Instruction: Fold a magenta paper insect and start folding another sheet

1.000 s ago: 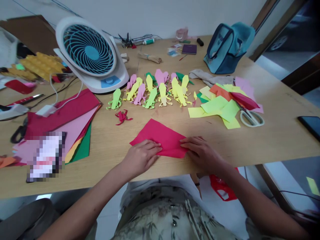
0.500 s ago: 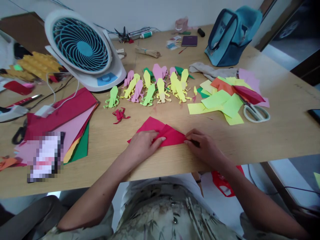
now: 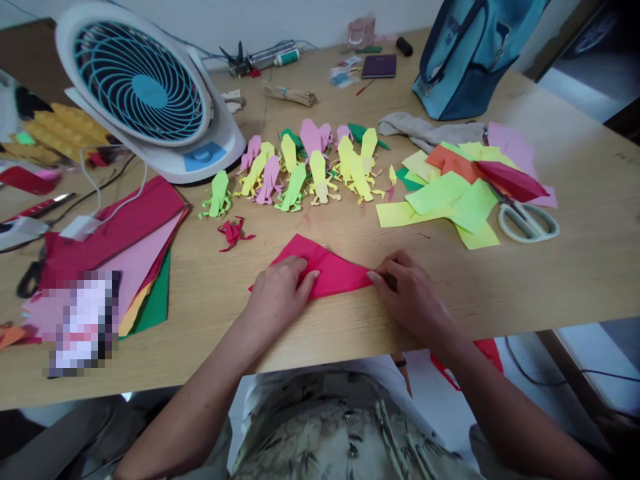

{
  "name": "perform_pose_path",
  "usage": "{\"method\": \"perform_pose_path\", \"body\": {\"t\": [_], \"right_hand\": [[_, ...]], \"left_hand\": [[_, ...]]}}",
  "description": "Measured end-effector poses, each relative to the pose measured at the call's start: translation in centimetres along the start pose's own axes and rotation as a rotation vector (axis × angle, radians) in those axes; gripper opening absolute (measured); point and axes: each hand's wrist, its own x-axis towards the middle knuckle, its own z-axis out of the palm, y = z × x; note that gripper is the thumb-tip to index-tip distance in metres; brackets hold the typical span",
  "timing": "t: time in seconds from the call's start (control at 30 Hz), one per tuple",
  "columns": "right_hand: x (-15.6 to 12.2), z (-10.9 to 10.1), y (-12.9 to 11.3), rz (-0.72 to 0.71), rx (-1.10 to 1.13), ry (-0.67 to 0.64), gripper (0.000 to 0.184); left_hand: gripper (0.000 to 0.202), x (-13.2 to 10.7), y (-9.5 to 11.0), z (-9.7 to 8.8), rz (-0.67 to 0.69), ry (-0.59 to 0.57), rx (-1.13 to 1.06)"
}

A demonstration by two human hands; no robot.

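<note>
A sheet of red paper (image 3: 333, 272), folded into a long pointed shape, lies on the table in front of me. My left hand (image 3: 283, 287) holds down its left part, with bent fingers and the thumb resting on top. At the right tip, my right hand (image 3: 400, 283) pinches the paper between thumb and fingers. A small red folded paper frog (image 3: 234, 233) sits beyond my left hand. Behind it stand several folded paper figures in yellow, green and pink, among them a light green one (image 3: 219, 195).
A fan (image 3: 150, 93) stands at the back left, above stacked coloured paper (image 3: 117, 233) and a blurred phone (image 3: 85, 320). At right, white-handled scissors (image 3: 527, 223) lie by loose paper pieces (image 3: 440, 193). A blue bag (image 3: 457, 63) is farther back.
The fold of the red paper has shifted: the raised flap edge at its middle no longer shows, and the surface looks smoother. Both hands stay on it. The view has turned slightly.
</note>
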Motion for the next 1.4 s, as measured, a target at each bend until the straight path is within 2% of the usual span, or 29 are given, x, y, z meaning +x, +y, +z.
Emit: {"method": "perform_pose_path", "body": {"t": [0.43,0.6,0.8,1.03,1.23,1.4], "right_hand": [[-0.1,0.4,-0.1,0.027,-0.071,0.028,0.03],[-0.1,0.5,-0.3,0.03,-0.109,0.044,0.03],[0.0,0.6,-0.4,0.035,-0.14,0.063,0.026],[-1.1,-0.3,-0.6,0.047,-0.074,0.076,0.005],[-2.7,-1.9,-0.1,0.06,-0.107,0.117,0.003],[-2.9,-1.7,-0.3,0.022,-0.068,0.134,0.008]], "left_hand": [[0.03,0.4,0.2,1.8,-0.079,-0.036,0.185],[0.034,0.4,0.8,1.7,-0.141,-0.088,0.266],[0.033,0.2,1.6,1.1,-0.185,-0.148,0.258],[0.032,0.3,1.4,1.1,-0.164,-0.15,0.265],[0.031,0.3,1.3,1.2,-0.133,-0.134,0.282],[0.032,0.3,1.4,1.2,-0.132,-0.139,0.311]]}}
